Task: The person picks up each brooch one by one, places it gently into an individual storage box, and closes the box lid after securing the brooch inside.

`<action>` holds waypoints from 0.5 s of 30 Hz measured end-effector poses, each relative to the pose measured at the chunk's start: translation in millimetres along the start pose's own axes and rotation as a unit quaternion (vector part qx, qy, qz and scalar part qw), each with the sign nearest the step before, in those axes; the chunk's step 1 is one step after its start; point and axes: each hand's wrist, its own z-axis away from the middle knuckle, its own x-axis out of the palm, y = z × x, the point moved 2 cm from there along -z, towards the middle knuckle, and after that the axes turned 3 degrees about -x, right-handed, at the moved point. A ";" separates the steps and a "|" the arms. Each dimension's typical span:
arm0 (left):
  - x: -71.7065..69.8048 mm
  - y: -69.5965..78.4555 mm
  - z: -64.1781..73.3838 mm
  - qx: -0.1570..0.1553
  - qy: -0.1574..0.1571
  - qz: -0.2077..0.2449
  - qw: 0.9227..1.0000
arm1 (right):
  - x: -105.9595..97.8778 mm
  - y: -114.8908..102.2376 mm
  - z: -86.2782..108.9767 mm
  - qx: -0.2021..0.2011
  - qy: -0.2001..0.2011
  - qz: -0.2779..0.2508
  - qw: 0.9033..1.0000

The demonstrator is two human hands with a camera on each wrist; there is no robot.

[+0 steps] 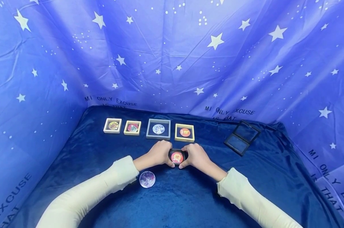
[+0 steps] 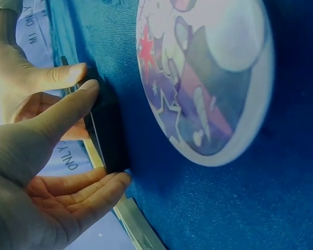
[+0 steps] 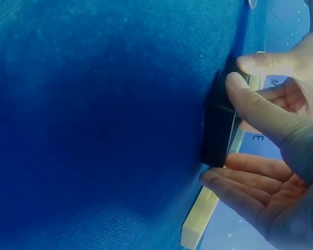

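A small black display frame [image 1: 178, 150] with a red round badge [image 1: 177, 157] in its window is held between both hands in the head view. My left hand [image 1: 160, 153] grips its left side, thumb on the near side and fingers around the outer edge. My right hand [image 1: 197, 156] grips the right side in the same way, the two thumbs close together. In the left wrist view the frame's dark side [image 2: 110, 133] shows between thumb and fingertips. The right wrist view shows its black side [image 3: 217, 127] close to the cloth. A purple round badge [image 1: 147, 179] lies near the left sleeve.
Behind the hands stand a white frame [image 1: 112, 131], a cream frame [image 1: 132, 133], a grey frame [image 1: 158, 137] and a yellow frame [image 1: 184, 139], each with a badge. An opened black frame [image 1: 237, 144] lies right on the blue cloth [image 1: 172, 199]. Starry curtains [image 1: 166, 47] surround the table.
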 end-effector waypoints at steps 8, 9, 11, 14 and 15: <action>1.2 -1.1 -0.5 0.000 0.000 -0.002 1.000 | -1.3 -1.2 0.4 -0.008 0.001 -0.001 1.000; 1.2 -1.4 -0.4 0.002 0.002 -0.001 1.000 | -1.5 -1.5 0.6 -0.010 0.002 -0.001 1.000; 1.2 -1.9 -0.7 0.004 0.005 0.001 1.000 | -1.8 -1.8 0.7 -0.012 0.004 -0.002 1.000; 1.7 -2.9 -1.1 0.006 0.009 0.006 1.000 | -2.1 -2.1 0.8 -0.011 0.005 -0.003 1.000; 1.7 -3.1 -1.0 0.005 0.010 0.009 1.000 | -2.0 -2.1 0.8 -0.010 0.005 -0.003 1.000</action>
